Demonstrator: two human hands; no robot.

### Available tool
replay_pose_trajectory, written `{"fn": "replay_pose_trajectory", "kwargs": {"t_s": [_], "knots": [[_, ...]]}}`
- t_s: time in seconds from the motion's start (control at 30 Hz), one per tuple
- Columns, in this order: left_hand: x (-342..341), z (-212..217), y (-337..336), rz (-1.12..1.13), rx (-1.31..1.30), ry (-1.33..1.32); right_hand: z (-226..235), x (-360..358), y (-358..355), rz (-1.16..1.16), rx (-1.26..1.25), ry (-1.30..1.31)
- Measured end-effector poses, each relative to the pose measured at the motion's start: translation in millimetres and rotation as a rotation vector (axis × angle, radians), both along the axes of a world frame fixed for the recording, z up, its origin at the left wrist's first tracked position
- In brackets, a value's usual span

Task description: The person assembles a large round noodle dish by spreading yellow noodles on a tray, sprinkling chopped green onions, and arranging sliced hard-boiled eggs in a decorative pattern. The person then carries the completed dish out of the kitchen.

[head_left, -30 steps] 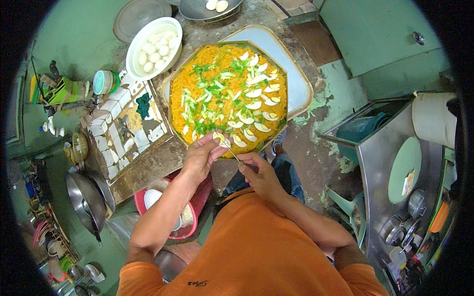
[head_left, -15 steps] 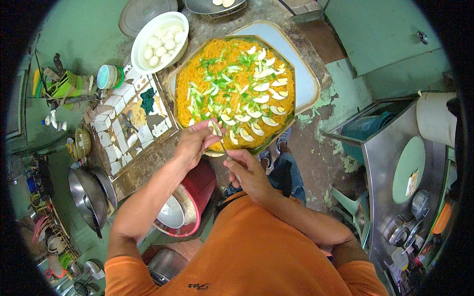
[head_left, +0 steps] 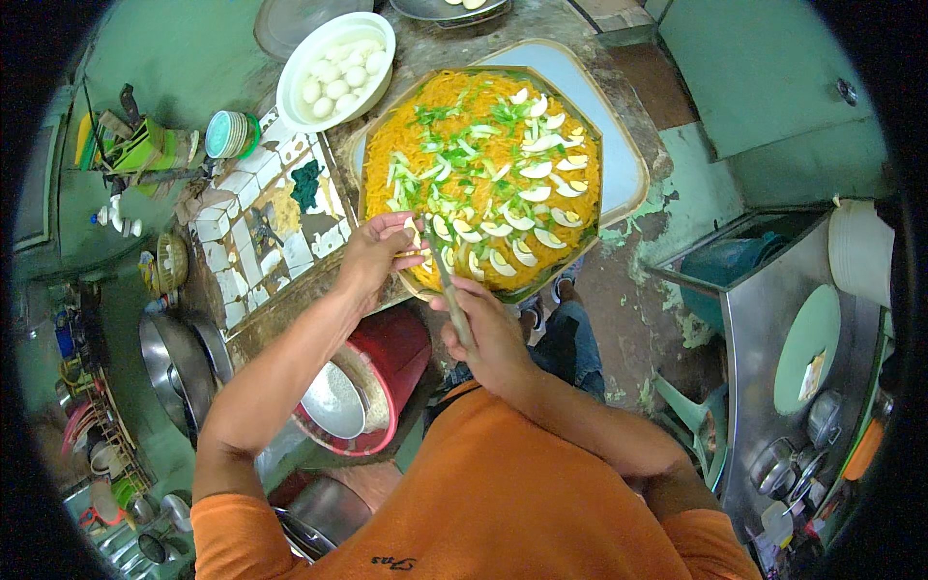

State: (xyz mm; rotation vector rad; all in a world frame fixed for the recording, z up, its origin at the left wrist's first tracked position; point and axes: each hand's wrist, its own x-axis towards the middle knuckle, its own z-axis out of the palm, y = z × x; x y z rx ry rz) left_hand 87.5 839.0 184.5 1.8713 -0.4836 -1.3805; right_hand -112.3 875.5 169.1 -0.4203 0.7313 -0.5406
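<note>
A big round tray of orange noodles point(head_left: 462, 126) topped with green onion strips and egg wedges point(head_left: 537, 193) lies in front of me. My left hand point(head_left: 379, 253) is at the tray's near rim, fingers pinched on a boiled egg piece. My right hand point(head_left: 488, 333) is closed on a knife point(head_left: 443, 271) whose blade points up at the egg in my left hand. A white bowl of peeled boiled eggs point(head_left: 334, 70) stands beyond the tray to the left.
A tiled counter point(head_left: 242, 232) with a green cloth and a small tin lies left of the tray. A red bucket point(head_left: 382, 372) holding a metal bowl stands below it. Metal pans sit far left; a steel cabinet point(head_left: 783, 358) with lids is on the right.
Both hands stay at the tray's near rim; the knife now points up into the egg piece held by my left hand. The view has shifted slightly, bringing the tray lower.
</note>
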Motion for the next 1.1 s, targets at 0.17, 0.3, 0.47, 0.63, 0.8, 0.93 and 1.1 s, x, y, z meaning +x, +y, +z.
{"fn": "replay_pose_trajectory", "kwargs": {"t_s": [0.17,0.3,0.47,0.63,0.8,0.93,1.1], "knots": [[19.5,12.6,19.9,-0.174,-0.137,-0.418,6.2,-33.4,-19.0,-0.093,0.146,0.031],[32.3,9.2,28.2,-0.241,-0.144,-0.704,5.1,-40.7,-36.6,-0.186,0.104,0.078],[40.4,3.1,33.4,-0.278,-0.207,-0.901,13.1,-49.0,-46.3,-0.228,0.024,0.125],[51.9,-7.4,14.5,-0.363,-0.225,-1.090,15.2,-55.6,-49.2,-0.269,-0.002,0.199],[56.3,-26.8,-2.6,-0.458,-0.282,-1.174,9.3,-87.2,-45.8,-0.230,-0.195,0.388],[80.2,-25.3,-24.9,-0.252,-0.364,-1.076,-7.7,-112.2,-23.5,-0.433,-0.113,0.489],[105.5,-45.1,-119.8,-0.263,-0.270,-0.740,-35.8,-92.4,1.2,-0.478,0.143,0.360]]}}
